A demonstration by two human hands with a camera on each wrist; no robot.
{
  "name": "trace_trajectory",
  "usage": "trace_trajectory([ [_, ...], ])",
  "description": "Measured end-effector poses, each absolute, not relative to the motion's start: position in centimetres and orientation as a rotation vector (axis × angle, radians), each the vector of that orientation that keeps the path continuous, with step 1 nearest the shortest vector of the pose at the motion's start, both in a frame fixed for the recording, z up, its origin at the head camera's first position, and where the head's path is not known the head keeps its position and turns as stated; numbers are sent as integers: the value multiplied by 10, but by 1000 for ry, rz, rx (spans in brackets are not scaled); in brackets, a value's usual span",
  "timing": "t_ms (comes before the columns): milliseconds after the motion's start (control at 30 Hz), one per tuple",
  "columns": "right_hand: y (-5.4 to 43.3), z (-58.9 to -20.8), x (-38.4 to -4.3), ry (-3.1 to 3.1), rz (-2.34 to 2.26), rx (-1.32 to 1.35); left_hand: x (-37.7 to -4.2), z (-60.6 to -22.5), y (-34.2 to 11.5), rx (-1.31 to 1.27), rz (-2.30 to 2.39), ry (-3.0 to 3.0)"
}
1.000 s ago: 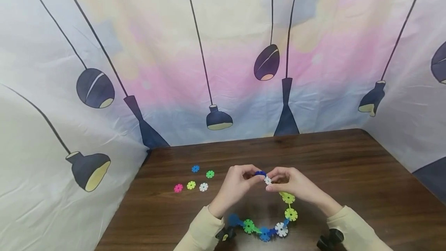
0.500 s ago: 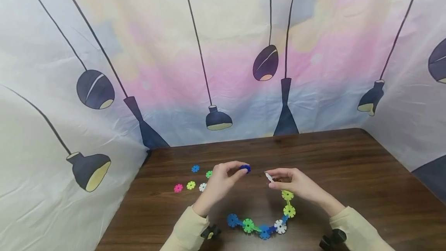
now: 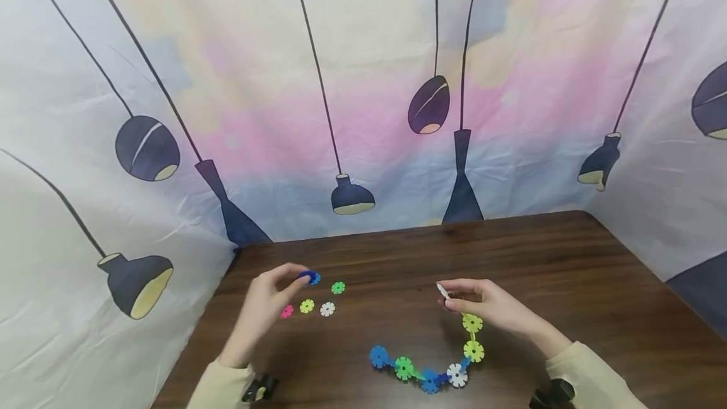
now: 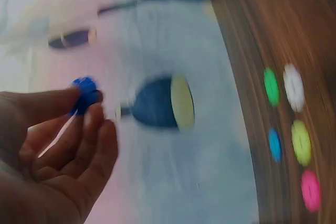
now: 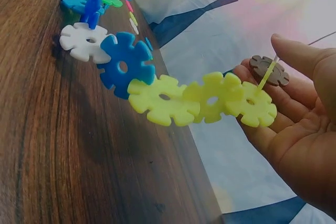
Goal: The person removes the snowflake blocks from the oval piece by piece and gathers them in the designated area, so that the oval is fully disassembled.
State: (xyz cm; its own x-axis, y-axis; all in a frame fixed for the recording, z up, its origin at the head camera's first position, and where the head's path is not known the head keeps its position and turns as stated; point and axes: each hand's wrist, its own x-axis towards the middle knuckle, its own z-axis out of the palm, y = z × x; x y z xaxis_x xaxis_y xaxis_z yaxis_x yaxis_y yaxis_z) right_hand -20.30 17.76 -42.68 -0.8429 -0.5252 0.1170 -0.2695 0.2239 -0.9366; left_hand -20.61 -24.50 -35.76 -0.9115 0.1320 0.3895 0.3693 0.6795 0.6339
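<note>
My left hand pinches a dark blue notched snowflake disc between thumb and fingers, above the loose discs at the left of the table. My right hand pinches a white snowflake disc, which looks greyish in the right wrist view. That disc is at the raised end of a chain of interlocked snowflake discs. Its yellow discs hang below the right fingers; blue, white and green discs curve away leftward along the table. The dark blue disc is apart from the chain.
Loose on the wooden table lie a green disc, a white disc, a yellow disc, a pink disc and a lighter blue disc. A lamp-printed cloth hangs behind the table.
The dark blue disc has come away from the white one. My left hand has carried it left to above the loose discs, while my right hand stays holding the chain's end.
</note>
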Motion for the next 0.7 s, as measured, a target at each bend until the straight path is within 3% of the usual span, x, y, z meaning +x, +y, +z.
trace_trajectory([
  [267, 179, -430, -205, 2114, -1780, -831, -201, -373, -305, -210, -922, -2849],
  [700, 177, -435, -204, 2050, -1770, -871, -205, -421, -347, -208, -1175, -3082],
])
